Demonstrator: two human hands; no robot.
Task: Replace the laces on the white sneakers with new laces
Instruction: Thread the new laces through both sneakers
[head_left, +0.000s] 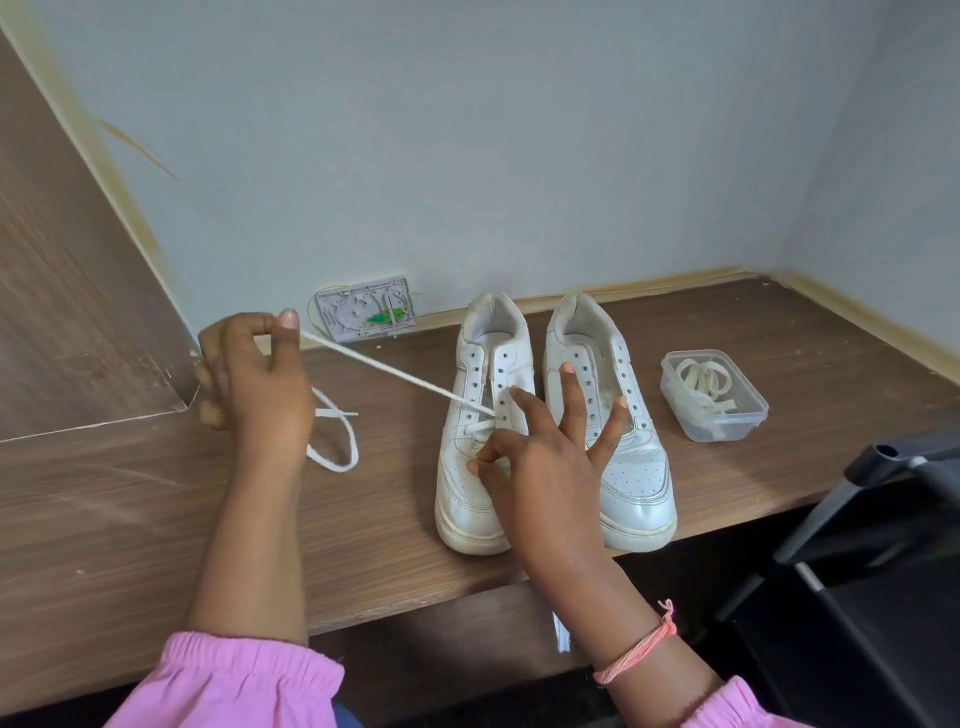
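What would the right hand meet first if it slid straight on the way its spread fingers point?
Probably the right-hand sneaker: the right hand has its fingers lying over that sneaker's eyelets, aimed at its heel; depth is unclear.

Pale blue walls (467, 130) meet a brown wooden desk (130, 519) in a corner.

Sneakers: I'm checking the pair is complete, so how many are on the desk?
2. The left sneaker stands under the right hand, its lace pulled out by the left hand. The right sneaker stands beside it, unlaced.
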